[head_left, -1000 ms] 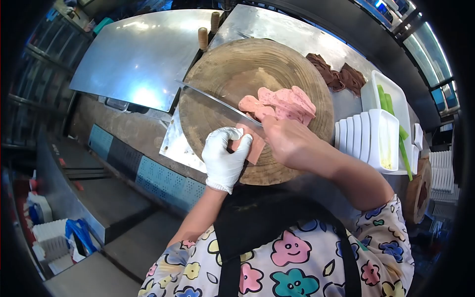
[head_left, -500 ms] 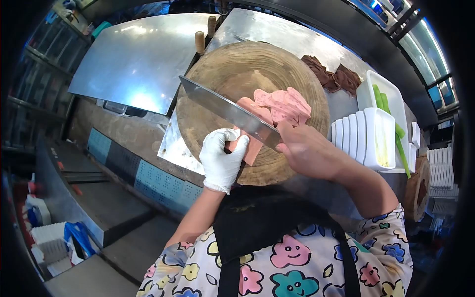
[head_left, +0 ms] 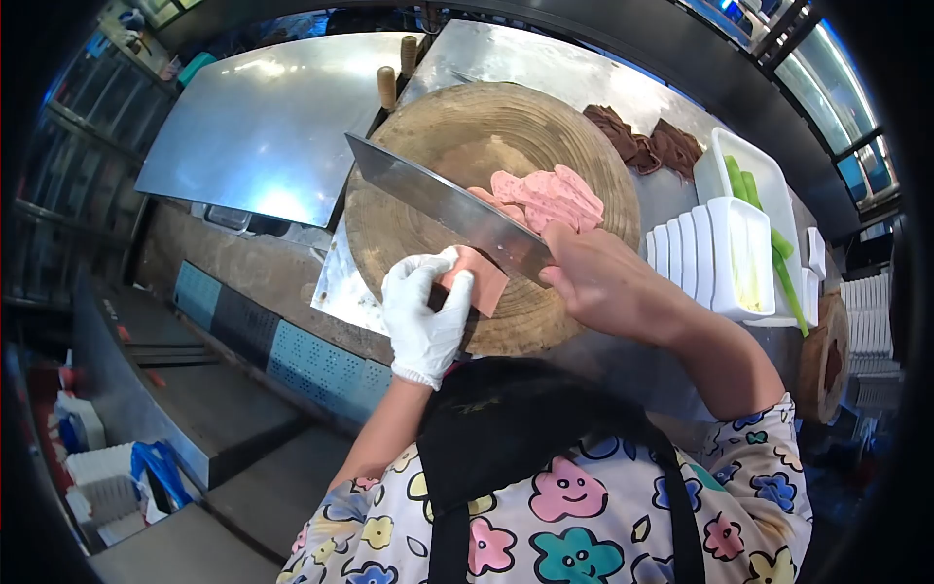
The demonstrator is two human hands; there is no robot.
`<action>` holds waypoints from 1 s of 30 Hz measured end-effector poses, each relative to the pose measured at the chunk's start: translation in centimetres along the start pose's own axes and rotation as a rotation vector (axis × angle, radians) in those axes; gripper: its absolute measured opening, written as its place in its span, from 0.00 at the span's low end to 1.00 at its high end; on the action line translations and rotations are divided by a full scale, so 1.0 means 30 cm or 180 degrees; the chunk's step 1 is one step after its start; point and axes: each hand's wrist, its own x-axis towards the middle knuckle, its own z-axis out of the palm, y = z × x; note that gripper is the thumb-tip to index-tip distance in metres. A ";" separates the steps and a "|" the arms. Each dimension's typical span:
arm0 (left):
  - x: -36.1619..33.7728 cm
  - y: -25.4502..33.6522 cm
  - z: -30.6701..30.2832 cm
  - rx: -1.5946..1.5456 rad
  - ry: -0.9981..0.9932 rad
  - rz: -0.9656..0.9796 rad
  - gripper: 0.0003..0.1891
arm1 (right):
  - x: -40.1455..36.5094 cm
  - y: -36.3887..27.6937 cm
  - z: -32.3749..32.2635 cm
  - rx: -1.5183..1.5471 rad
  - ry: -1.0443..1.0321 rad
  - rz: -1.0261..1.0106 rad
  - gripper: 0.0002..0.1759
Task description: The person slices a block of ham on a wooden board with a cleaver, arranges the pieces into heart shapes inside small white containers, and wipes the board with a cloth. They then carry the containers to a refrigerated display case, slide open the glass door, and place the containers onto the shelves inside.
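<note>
My right hand grips a wide-bladed cleaver, held slanting across the round wooden chopping block. In a white glove, my left hand has its fingers and thumb closed on the left end of a piece of pink luncheon meat. That piece lies near the block's front edge, just on my side of the blade. Beyond the cleaver, thin pink slices overlap in a loose pile, partly hidden by the blade and near my right knuckles. The cleaver's handle is covered by my fingers.
To the right stand stacked white dishes and a white tray with long green vegetable pieces. A crumpled brown cloth lies behind the block. At left is a metal panel with a wooden-handled tool beside it.
My left hand and the meat piece have shifted slightly left, and a gap shows between the piece and the cleaver. The pink meat beyond the blade now lies closer to the slice pile.
</note>
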 end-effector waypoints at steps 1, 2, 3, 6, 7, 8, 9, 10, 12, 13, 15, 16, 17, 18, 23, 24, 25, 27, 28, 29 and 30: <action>-0.008 -0.005 0.002 -0.0011 -0.0024 0.0005 0.10 | -0.009 0.002 -0.003 0.0042 0.0001 -0.0009 0.12; -0.019 -0.013 0.007 -0.0178 -0.0011 -0.0121 0.09 | -0.017 -0.001 -0.006 0.0047 0.0001 0.0006 0.12; -0.025 -0.018 0.008 -0.0340 0.0013 -0.0253 0.09 | -0.022 -0.008 -0.007 0.0096 -0.0067 0.0047 0.12; -0.023 -0.021 0.009 -0.0340 -0.0010 -0.0324 0.09 | -0.020 -0.007 -0.001 0.0078 -0.0224 0.0086 0.13; -0.024 -0.025 0.009 -0.0359 0.0001 -0.0269 0.09 | -0.016 -0.005 0.005 0.0021 -0.0301 0.0117 0.13; -0.024 -0.022 0.006 -0.0343 0.0012 -0.0299 0.09 | -0.007 -0.007 0.012 0.0024 -0.0334 0.0103 0.13; -0.020 -0.015 0.003 -0.0297 0.0019 -0.0229 0.08 | 0.003 -0.010 0.019 -0.0006 -0.0348 0.0134 0.10; -0.014 -0.012 0.004 -0.0257 0.0030 -0.0153 0.08 | 0.015 -0.011 0.025 -0.0042 -0.0355 0.0166 0.09; -0.011 -0.024 0.013 -0.0262 0.0068 -0.0155 0.09 | 0.068 -0.008 0.072 -0.0045 -0.0347 0.0088 0.09; -0.013 -0.028 0.015 -0.0268 0.0088 -0.0141 0.10 | 0.087 -0.008 0.088 -0.0035 -0.0321 0.0021 0.08; -0.015 -0.026 0.018 -0.0251 0.0104 -0.0178 0.10 | 0.112 -0.012 0.080 -0.0075 -0.0406 0.0094 0.08; -0.015 -0.025 0.017 -0.0250 0.0123 -0.0232 0.10 | 0.116 -0.015 0.077 -0.0129 -0.0507 0.0179 0.08; -0.013 -0.026 0.015 -0.0253 0.0141 -0.0200 0.10 | 0.106 -0.010 0.070 -0.0142 -0.0476 0.0164 0.08; -0.014 -0.026 0.014 -0.0218 0.0115 -0.0200 0.09 | 0.088 0.004 0.060 -0.0097 -0.0391 -0.0001 0.08; -0.020 -0.018 0.009 -0.0212 0.0003 -0.0313 0.08 | 0.008 -0.026 0.005 -0.0092 -0.0253 0.0183 0.12; -0.021 -0.021 0.011 -0.0215 0.0016 -0.0296 0.08 | -0.001 -0.032 -0.005 0.0013 -0.0260 0.0191 0.12; -0.021 -0.023 0.013 -0.0221 0.0036 -0.0280 0.09 | -0.008 -0.034 -0.009 0.0111 -0.0267 0.0196 0.12; -0.019 -0.021 0.013 -0.0232 0.0033 -0.0270 0.09 | -0.017 -0.025 -0.005 0.0070 -0.0288 0.0147 0.12; -0.019 -0.021 0.012 -0.0233 0.0040 -0.0263 0.09 | -0.020 -0.020 -0.002 0.0029 -0.0315 0.0085 0.12; -0.019 -0.022 0.014 -0.0228 0.0050 -0.0279 0.09 | -0.020 -0.016 0.001 0.0025 -0.0331 0.0078 0.12; -0.018 -0.025 0.016 -0.0262 0.0052 -0.0237 0.09 | -0.016 -0.013 0.006 0.0031 -0.0405 0.0174 0.13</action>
